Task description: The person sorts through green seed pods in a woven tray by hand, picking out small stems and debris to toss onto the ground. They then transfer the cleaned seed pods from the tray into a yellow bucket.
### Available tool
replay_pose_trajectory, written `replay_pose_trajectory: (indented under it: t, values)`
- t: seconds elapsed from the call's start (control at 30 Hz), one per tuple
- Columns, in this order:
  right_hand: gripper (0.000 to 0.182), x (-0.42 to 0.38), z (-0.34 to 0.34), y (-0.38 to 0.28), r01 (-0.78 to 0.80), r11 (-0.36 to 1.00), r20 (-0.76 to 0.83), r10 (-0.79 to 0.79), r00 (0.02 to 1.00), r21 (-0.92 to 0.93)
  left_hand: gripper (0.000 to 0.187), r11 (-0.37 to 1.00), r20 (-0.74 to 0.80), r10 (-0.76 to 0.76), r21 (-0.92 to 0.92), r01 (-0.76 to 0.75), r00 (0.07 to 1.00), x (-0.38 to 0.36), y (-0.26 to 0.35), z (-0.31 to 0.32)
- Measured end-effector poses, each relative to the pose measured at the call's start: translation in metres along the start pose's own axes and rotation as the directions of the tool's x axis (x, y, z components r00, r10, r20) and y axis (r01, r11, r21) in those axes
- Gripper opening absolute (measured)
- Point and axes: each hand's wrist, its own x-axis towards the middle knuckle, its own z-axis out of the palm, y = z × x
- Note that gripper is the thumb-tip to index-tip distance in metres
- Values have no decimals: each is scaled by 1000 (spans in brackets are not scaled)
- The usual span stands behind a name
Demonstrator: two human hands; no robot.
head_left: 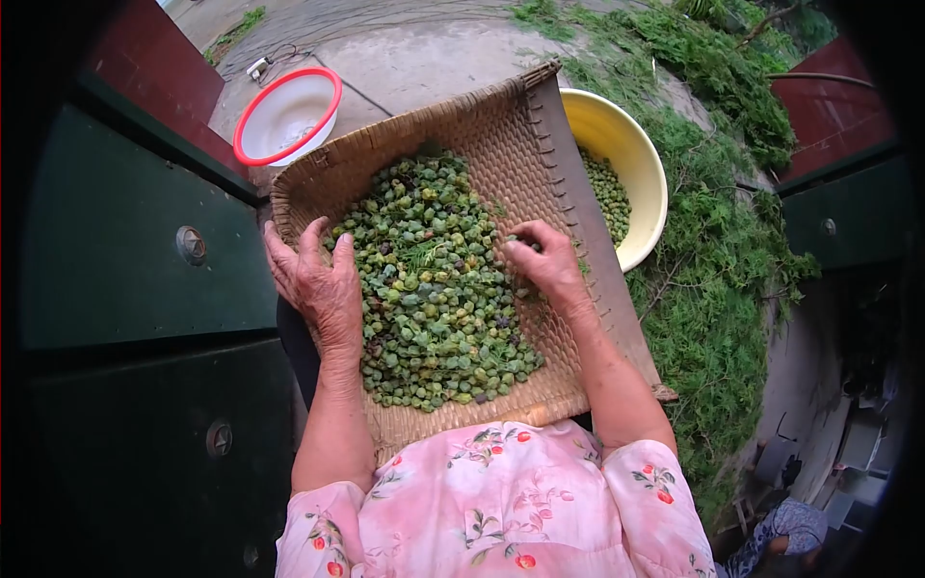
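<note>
A woven winnowing basket [385, 438] rests on the lap, tilted, holding a broad heap of small green cones [434, 289]. Some of the cones are brown or dark, and a green leafy sprig [419, 253] lies among them. At the basket's left side is my left hand [323, 284], its fingers spread and the fingertips beside the heap's edge. My right hand [549, 265] is over the right part of the basket, thumb and fingers curled together. Something small and dark shows between those fingers, too hidden to name.
Behind the basket's right edge stands a yellow tub [646, 183] with green cones inside. A white basin [289, 116] with a red rim sits at the far left. Cut green branches [713, 337] cover the ground at right. Dark green doors [145, 241] flank the left; another person [790, 530] is partly visible lower right.
</note>
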Motion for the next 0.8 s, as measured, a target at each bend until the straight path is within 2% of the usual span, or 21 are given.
replay_pose_trajectory:
  t: [0.03, 0.13, 0.17, 0.27, 0.3, 0.33, 0.37, 0.4, 0.43, 0.53, 0.63, 0.67, 0.7, 0.73, 0.8]
  values:
    - [23, -3, -7, -9, -214, 933, 88, 197, 976, 289, 31, 1000, -1, 2, 2, -2, 1000, 0, 0, 0]
    - [21, -12, -16, -14, -136, 675, 92, 100, 991, 725, 34, 1000, -14, 4, -5, -4, 1000, 0, 1, 1]
    - [16, -11, -16, -10, -140, 664, 76, 124, 989, 734, 33, 1000, -12, 0, -9, 0, 1000, 1, 1, 1]
    - [10, -7, -16, -3, -198, 922, 101, 174, 980, 333, 33, 1000, -6, -7, -14, 6, 1000, 1, 1, 1]
    - [9, -12, -9, -13, -183, 981, 56, 180, 982, 64, 33, 1000, -4, -5, -10, 5, 1000, 1, 1, 1]
    - [11, -11, -3, -6, 35, 985, 32, -30, 999, -171, 33, 1000, -3, -3, -7, 3, 1000, 1, 2, 0]
    - [13, -10, 3, 0, 241, 886, 58, -238, 969, -397, 32, 1000, -3, -5, -5, 5, 1000, 1, 2, 0]
    - [15, -10, 8, 6, 414, 694, 131, -423, 897, -589, 32, 1000, -3, -6, -3, 6, 1000, 0, 2, 0]
    - [22, -12, 14, 10, 357, 695, 110, -374, 921, -624, 31, 1000, -2, -7, -2, 7, 1000, 0, 2, 1]
    - [19, -11, 14, 8, 386, 670, 136, -395, 909, -634, 31, 1000, -3, -9, -3, 9, 1000, 1, 2, 1]
    - [15, -12, 2, -1, 267, 892, -23, -295, 955, -364, 33, 1000, -7, -1, 1, 1, 1000, 0, 3, 0]
    - [15, -12, -4, 0, 106, 990, -54, -112, 992, -94, 32, 1000, -6, -2, 4, 2, 1000, 0, 3, -1]
    - [16, -11, -13, 1, -68, 980, -35, 75, 997, 185, 31, 1000, -4, -2, 4, 2, 1000, 0, 3, -1]
    - [18, -11, -20, 2, -235, 866, 35, 246, 969, 442, 29, 1000, -2, -2, 4, 2, 1000, 0, 3, -1]
    - [25, -7, -36, 3, -81, 718, -84, 192, 978, 691, 29, 1000, -4, -2, 9, 2, 1000, 1, 3, 1]
